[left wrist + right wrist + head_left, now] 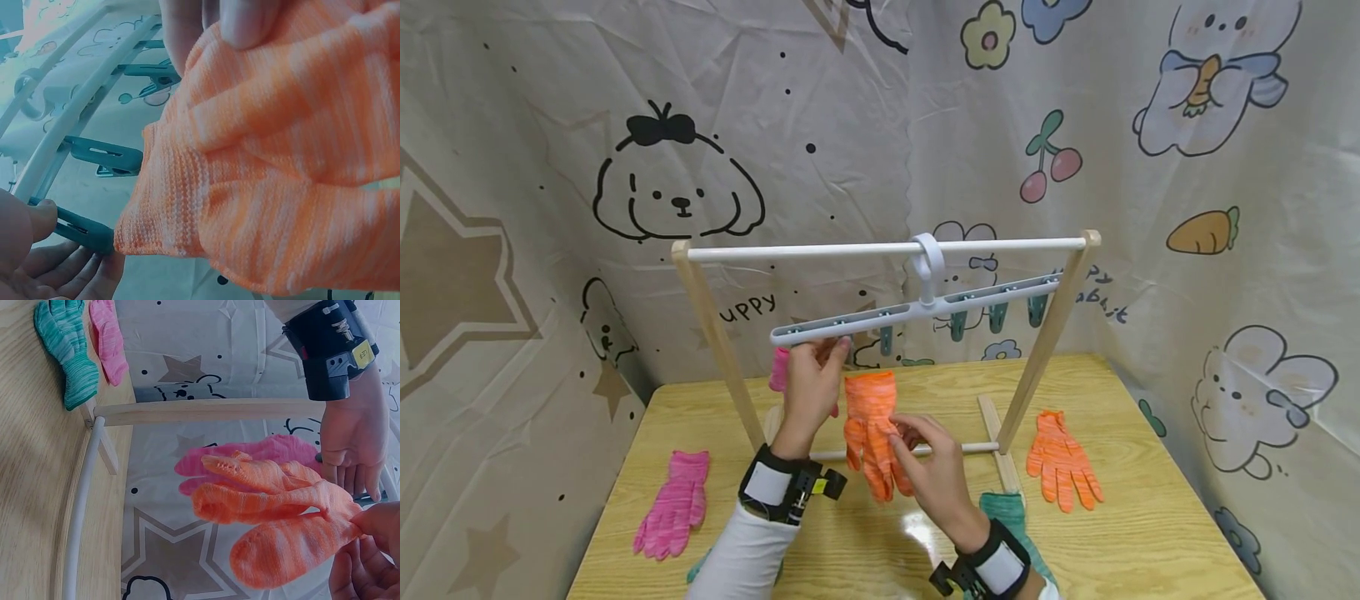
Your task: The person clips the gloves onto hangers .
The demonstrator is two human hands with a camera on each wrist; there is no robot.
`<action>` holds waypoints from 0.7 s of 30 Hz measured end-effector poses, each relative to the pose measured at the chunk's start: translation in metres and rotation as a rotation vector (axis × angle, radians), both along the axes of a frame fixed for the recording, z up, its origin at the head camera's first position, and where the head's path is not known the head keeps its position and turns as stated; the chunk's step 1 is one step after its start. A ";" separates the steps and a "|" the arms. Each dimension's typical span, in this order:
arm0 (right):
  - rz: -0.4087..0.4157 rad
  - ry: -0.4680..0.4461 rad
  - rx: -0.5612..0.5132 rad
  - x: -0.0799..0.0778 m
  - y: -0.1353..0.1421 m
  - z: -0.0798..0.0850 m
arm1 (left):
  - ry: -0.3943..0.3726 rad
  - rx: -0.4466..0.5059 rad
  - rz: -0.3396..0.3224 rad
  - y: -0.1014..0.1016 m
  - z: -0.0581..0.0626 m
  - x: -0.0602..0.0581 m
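Observation:
My left hand point(808, 387) pinches a teal clip point(87, 231) near the left end of the white hanger point(850, 319), thumb on one side and fingers on the other. An orange knit glove point(871, 400) is in my right hand point(936, 475), held between thumb and fingers, its cuff upward below the hanger. In the left wrist view the cuff edge lies against the clip's tip; I cannot tell whether the clip bites it. Behind my left hand a pink glove point(281, 450) hangs, mostly hidden in the head view.
The hanger hooks over the white rod point(812, 250) of a wooden stand point(718, 342), tilted lower at left. Other clips point(997, 317) hang along it. On the table point(1120, 558) lie a pink glove point(673, 504), an orange glove point(1063, 462) and green gloves point(1003, 510) partly under my arms.

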State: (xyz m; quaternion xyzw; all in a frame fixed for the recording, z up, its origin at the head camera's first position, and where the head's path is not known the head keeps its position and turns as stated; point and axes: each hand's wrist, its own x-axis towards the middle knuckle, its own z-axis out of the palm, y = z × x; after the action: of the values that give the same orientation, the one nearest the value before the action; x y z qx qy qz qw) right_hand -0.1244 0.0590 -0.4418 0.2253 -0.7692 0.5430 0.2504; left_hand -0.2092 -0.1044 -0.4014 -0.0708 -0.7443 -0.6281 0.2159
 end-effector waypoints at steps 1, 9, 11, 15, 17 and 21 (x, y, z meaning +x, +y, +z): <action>0.000 0.002 0.000 0.000 0.000 0.000 | 0.002 0.011 0.002 0.000 0.000 0.000; -0.008 0.024 -0.003 -0.003 -0.003 0.000 | 0.053 0.067 0.018 -0.001 0.004 -0.001; -0.002 0.039 -0.004 -0.003 -0.003 0.000 | 0.054 0.063 0.024 -0.001 0.004 -0.001; 0.008 0.065 -0.011 -0.005 -0.004 -0.001 | 0.057 0.048 0.033 -0.002 0.006 -0.001; 0.007 0.070 -0.012 -0.005 -0.004 -0.001 | 0.065 0.044 0.029 -0.002 0.008 0.000; 0.006 0.075 -0.014 -0.006 -0.005 -0.001 | 0.068 0.022 0.028 0.000 0.021 0.008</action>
State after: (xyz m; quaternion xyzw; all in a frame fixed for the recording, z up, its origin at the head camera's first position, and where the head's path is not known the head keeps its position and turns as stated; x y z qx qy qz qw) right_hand -0.1304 0.0542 -0.4429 0.2461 -0.7549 0.5401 0.2789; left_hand -0.2012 -0.1047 -0.3804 -0.0792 -0.7307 -0.6302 0.2505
